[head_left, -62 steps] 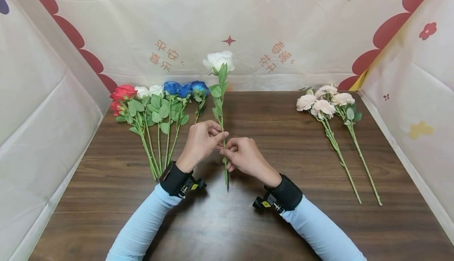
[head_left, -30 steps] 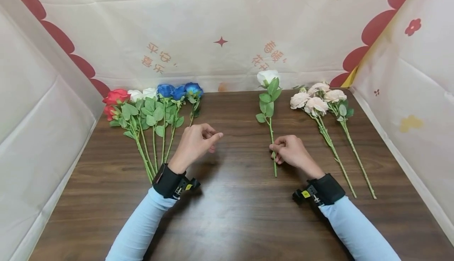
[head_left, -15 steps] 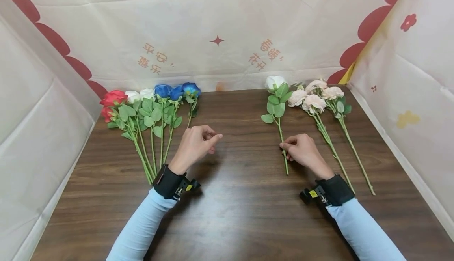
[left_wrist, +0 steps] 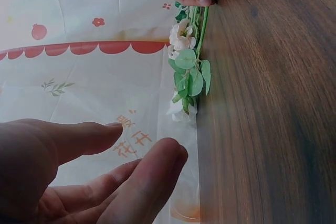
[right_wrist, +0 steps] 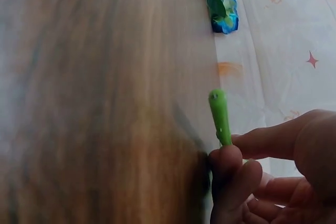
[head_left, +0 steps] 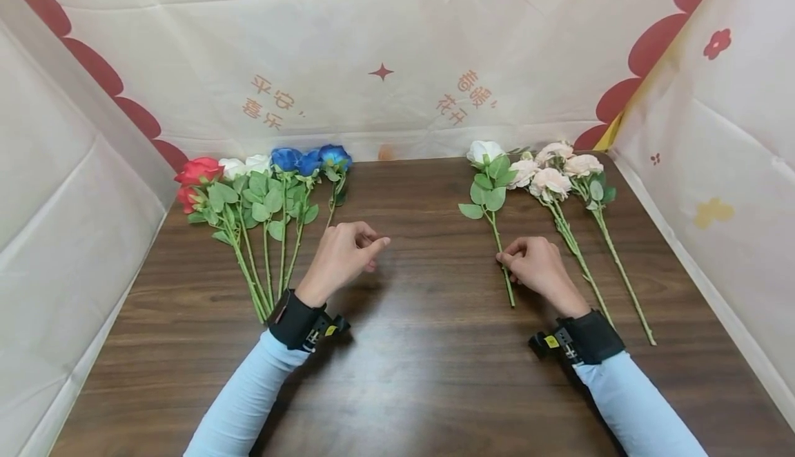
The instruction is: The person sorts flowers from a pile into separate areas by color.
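Note:
My right hand (head_left: 535, 264) pinches the lower stem of a white rose (head_left: 486, 153) between thumb and fingers. The rose lies low over the table's right half, its bloom toward the back wall. In the right wrist view the cut end of its green stem (right_wrist: 219, 116) pokes out past the fingertips. Just right of it lie pale pink flowers (head_left: 551, 182) on long stems. My left hand (head_left: 340, 255) hovers over the middle left with nothing in it; the left wrist view has its thumb and fingers loosely bent and apart. Behind it is a blue rose (head_left: 335, 157).
Red roses (head_left: 200, 171), white roses (head_left: 257, 163) and more blue roses (head_left: 287, 159) lie in a row at the left, stems toward me. The brown wooden table (head_left: 397, 374) is walled by a printed cloth (head_left: 348, 36) at the back and sides.
The white rose has gone from upright between both hands to the right, beside the pink flowers, lowered toward the table by my right hand. My left hand let go and stayed at the middle left.

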Demonstrator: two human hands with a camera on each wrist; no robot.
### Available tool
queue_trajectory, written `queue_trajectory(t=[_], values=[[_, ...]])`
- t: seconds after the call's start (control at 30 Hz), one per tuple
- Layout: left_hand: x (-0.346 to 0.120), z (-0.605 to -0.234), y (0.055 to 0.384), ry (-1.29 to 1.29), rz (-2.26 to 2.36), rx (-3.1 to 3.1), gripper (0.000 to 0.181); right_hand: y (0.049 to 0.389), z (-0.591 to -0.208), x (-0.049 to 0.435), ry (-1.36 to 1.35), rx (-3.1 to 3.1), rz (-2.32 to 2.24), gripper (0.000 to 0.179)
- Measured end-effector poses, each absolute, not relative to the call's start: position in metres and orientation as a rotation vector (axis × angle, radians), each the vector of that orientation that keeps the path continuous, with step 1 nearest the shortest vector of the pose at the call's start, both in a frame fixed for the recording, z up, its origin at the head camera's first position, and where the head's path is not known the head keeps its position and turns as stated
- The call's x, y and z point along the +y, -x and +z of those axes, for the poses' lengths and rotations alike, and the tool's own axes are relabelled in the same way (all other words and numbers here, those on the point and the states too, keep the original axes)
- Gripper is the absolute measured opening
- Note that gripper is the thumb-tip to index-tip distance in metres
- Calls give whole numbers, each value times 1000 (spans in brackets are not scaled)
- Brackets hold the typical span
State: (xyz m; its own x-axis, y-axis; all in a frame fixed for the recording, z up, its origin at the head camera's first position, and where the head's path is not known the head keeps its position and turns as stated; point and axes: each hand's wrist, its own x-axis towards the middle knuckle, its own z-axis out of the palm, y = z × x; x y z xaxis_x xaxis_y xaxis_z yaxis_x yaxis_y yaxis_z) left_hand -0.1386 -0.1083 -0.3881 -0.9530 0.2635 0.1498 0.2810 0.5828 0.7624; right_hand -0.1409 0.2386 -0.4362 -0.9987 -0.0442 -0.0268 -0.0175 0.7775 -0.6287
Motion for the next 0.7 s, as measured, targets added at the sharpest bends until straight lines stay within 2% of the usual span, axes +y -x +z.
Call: queue_trajectory(t=[0.7], values=[[-107,-389,137,509,-1278,-2818,22,141,-436,244,32,2865,-1043,19]])
